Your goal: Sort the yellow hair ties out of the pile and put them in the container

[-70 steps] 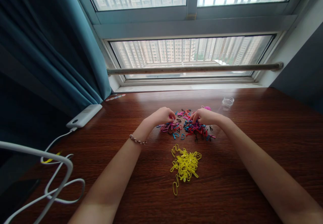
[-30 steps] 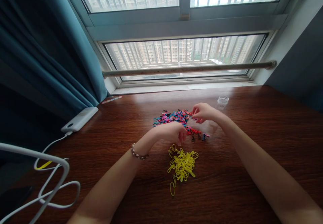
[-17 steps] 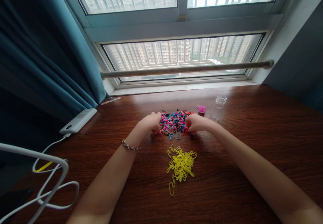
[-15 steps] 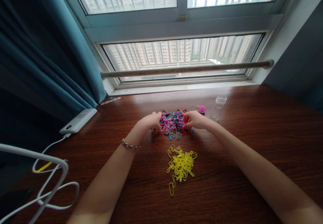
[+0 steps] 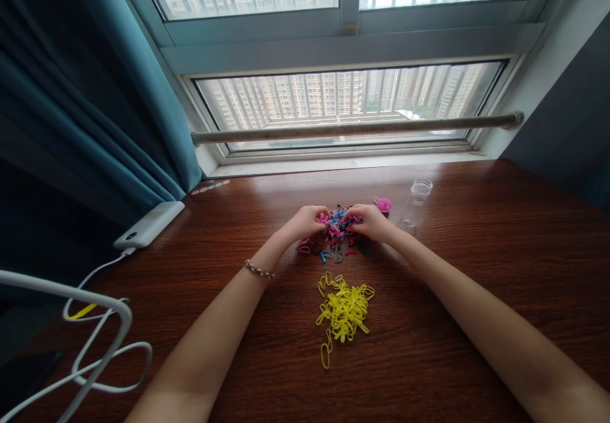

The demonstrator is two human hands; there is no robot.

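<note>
- Far left of the frame: a white power bank (image 5: 149, 224) lies on the wooden table (image 5: 476, 264) by the teal curtain (image 5: 95, 93), with white cables (image 5: 95, 347) looping towards the lower left corner.
- Left of centre: the left hand (image 5: 305, 221), a beaded bracelet (image 5: 258, 270) on its wrist, presses against the left side of the mixed pile of small bands (image 5: 336, 234); its fingers curl into the pile, but whether they pinch any one band cannot be told.
- Centre: the pink, blue, red and black bands sit bunched between both hands. Nearer the lower middle, well apart from them, lies a separate yellow pile (image 5: 344, 310), touched by neither hand.
- Right of centre: the right hand (image 5: 370, 221) cups the pile's right side, fingers bent inward; its hold is likewise unclear.
- Just beyond it stand a pink lid (image 5: 384, 204) and a small clear jar (image 5: 420, 188).
- Judgement: the step looks like gathering the mixed bands together. Picking out one colour would call for a fine fingertip pinch that lifts a single band without dragging tangled neighbours.
</note>
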